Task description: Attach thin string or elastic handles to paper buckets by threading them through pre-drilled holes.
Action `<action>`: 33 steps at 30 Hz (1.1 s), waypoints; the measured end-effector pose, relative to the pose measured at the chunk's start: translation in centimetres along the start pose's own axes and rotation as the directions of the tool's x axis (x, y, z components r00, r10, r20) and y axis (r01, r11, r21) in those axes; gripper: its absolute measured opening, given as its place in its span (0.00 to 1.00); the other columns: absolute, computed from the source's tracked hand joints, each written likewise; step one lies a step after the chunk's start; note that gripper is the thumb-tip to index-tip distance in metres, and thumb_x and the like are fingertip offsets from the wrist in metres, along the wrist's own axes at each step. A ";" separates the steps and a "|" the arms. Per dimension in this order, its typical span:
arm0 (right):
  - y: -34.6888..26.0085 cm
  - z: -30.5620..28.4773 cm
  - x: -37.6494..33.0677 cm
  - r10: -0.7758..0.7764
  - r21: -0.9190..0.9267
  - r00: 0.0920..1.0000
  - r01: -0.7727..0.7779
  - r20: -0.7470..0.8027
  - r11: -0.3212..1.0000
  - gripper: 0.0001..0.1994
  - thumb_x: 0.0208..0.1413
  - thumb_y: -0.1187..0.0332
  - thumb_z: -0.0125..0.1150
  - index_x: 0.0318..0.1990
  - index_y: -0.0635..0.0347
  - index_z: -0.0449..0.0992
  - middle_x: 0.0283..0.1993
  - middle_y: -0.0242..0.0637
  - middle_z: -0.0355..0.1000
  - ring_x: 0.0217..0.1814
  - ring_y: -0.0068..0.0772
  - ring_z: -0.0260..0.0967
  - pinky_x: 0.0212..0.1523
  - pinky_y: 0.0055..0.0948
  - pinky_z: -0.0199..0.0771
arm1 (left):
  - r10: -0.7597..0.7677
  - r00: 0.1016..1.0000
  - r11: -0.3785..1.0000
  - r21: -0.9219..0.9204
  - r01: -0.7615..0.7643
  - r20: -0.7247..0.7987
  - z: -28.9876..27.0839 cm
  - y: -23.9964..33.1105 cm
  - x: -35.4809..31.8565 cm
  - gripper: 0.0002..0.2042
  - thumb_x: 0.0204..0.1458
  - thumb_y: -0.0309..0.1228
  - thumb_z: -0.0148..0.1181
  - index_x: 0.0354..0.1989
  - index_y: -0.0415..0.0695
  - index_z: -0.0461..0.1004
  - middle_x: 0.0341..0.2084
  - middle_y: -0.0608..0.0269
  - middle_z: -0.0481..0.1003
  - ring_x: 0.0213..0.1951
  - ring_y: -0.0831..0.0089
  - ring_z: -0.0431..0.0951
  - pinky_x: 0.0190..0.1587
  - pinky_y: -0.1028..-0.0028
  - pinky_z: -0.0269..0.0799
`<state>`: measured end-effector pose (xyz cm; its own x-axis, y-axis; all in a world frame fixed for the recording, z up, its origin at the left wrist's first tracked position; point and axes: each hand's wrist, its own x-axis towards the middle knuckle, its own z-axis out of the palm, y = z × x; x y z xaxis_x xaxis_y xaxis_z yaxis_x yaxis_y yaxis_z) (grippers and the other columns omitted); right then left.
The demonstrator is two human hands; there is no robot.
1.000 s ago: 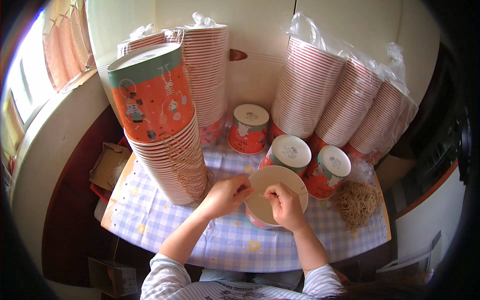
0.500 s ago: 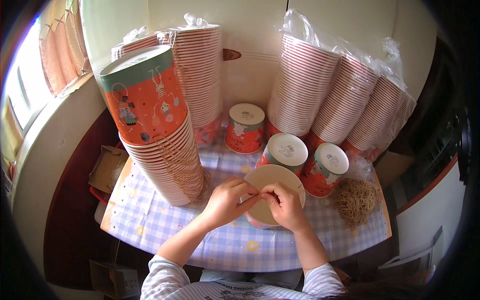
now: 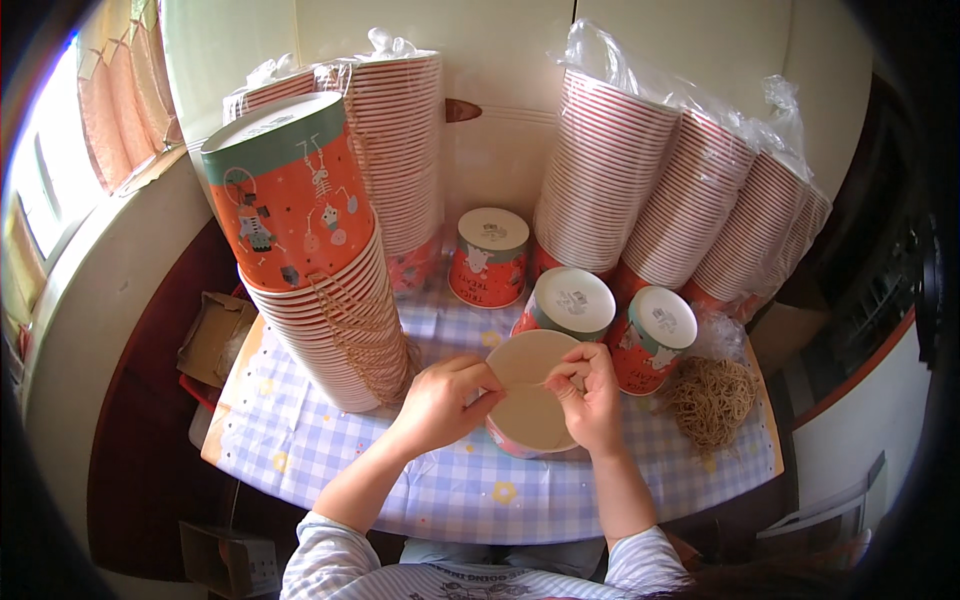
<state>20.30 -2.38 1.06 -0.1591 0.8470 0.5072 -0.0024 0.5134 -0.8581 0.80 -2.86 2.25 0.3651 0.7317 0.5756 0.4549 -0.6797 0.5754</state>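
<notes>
An open paper bucket (image 3: 535, 425) stands upright in front of me, its pale inside facing up. Over its mouth, my left hand (image 3: 448, 402) is closed in a pinch at the bucket's left rim. Opposite it, my right hand (image 3: 590, 395) pinches too, its fingers curled above the right rim. A thin tan twine (image 3: 525, 384) runs between the two pinches; its ends are too small to make out. To the right lies a tangled heap of the same twine (image 3: 712, 402). On the left leans a tall stack of nested buckets (image 3: 325, 320) with twine loops hanging down its side.
Upside-down orange buckets with green bands stand beyond my hands: one at the back (image 3: 488, 260), one in the middle (image 3: 572, 300), one at right (image 3: 655, 335). Plastic-wrapped bucket stacks (image 3: 610, 170) line the wall. A checked tablecloth (image 3: 440, 500) covers the table.
My hands have moved apart. The right one went right and slightly up, and twine now spans the gap where the fingers met before.
</notes>
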 end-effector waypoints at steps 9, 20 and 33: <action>-1.4 -2.1 0.4 -0.008 0.095 0.999 0.012 -0.039 0.995 0.09 0.51 0.73 0.55 0.37 0.62 0.61 0.28 0.30 0.65 0.31 0.17 0.64 0.35 0.17 0.64 | -0.105 0.992 0.994 -0.009 0.106 0.067 -0.7 -0.3 0.2 0.03 0.40 0.24 0.60 0.23 0.42 0.72 0.21 0.62 0.70 0.24 0.66 0.72 0.23 0.73 0.69; -4.8 -0.5 -1.2 0.133 -0.214 0.869 -0.033 0.476 0.976 0.11 0.46 0.73 0.61 0.36 0.62 0.67 0.27 0.31 0.70 0.30 0.18 0.68 0.30 0.19 0.69 | -0.267 0.962 0.958 -0.095 0.271 0.055 -0.7 -1.0 -3.0 0.05 0.40 0.23 0.60 0.26 0.41 0.72 0.19 0.64 0.70 0.20 0.76 0.69 0.22 0.78 0.64; -2.1 2.0 -3.8 0.150 -0.508 0.611 0.469 0.777 0.722 0.09 0.49 0.67 0.54 0.31 0.62 0.63 0.23 0.41 0.68 0.29 0.41 0.69 0.30 0.35 0.66 | -0.381 0.901 0.888 -0.354 0.294 -0.208 5.6 -1.8 -9.5 0.05 0.40 0.19 0.59 0.24 0.41 0.70 0.26 0.64 0.75 0.25 0.79 0.72 0.20 0.83 0.64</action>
<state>18.95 -6.94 0.80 -0.8650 0.4875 0.1188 0.4253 0.8381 -0.3417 1.10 -8.31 -7.52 -0.0133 0.9074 0.4201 0.2232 -0.4069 0.8858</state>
